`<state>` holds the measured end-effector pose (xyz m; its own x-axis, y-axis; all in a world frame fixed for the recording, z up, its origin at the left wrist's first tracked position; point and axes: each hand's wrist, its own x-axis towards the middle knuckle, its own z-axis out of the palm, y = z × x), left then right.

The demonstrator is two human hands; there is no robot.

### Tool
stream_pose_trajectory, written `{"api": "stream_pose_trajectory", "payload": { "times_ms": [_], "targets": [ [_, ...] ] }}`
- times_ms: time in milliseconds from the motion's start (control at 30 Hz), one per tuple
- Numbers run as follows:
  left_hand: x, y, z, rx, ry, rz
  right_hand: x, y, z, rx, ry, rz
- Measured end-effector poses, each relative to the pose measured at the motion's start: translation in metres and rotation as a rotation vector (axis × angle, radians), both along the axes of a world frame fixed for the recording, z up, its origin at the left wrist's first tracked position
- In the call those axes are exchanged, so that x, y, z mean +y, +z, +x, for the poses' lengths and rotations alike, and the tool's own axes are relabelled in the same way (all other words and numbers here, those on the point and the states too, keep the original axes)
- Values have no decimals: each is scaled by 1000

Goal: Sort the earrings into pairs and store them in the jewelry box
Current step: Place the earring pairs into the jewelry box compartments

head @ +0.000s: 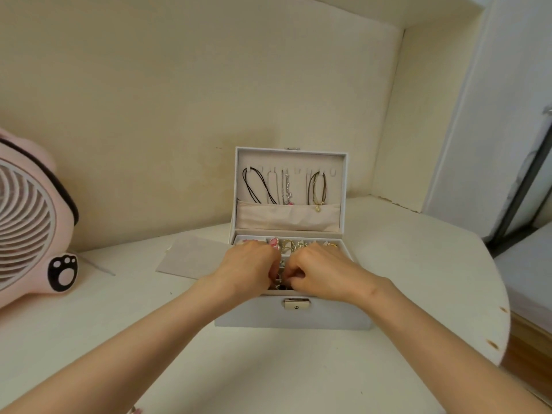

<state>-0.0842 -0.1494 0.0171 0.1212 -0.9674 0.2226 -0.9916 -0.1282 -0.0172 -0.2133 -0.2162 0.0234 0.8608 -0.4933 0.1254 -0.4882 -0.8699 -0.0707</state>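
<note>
With the left hand and right hand both curled over the open jewelry box on the bench, each grip's hold hidden, work one earring at a time, lifting slowly so its hooks don't snag neighbours.

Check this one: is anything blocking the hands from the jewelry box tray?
Nothing visible. The jewelry box lid is up, and the left hand and right hand are already over its open tray, fingers curled among the jewelry. What they hold is hidden.
</note>
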Motion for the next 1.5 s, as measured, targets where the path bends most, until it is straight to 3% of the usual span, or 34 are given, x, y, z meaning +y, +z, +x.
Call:
{"api": "stream_pose_trajectory", "payload": {
  "times_ms": [200, 467, 833, 1100, 1233, 1500],
  "targets": [
    [1, 2, -1, -6, 4, 11, -5, 5, 1, -32, -23, 146],
    [-1, -2, 0, -36, 25, 27, 8, 17, 12, 157, 3, -190],
    [2, 0, -3, 9, -1, 0, -3, 0, 2, -100, -108, 101],
    [47, 21, 21, 153, -119, -197, 14, 11, -9, -366, -113, 199],
    [84, 19, 41, 129, -111, -123, 49, 7, -1, -391, 29, 263],
    [157, 15, 61, -1, 2, 269, 119, -38, 32, -134, 344, 366]
  ]
}}
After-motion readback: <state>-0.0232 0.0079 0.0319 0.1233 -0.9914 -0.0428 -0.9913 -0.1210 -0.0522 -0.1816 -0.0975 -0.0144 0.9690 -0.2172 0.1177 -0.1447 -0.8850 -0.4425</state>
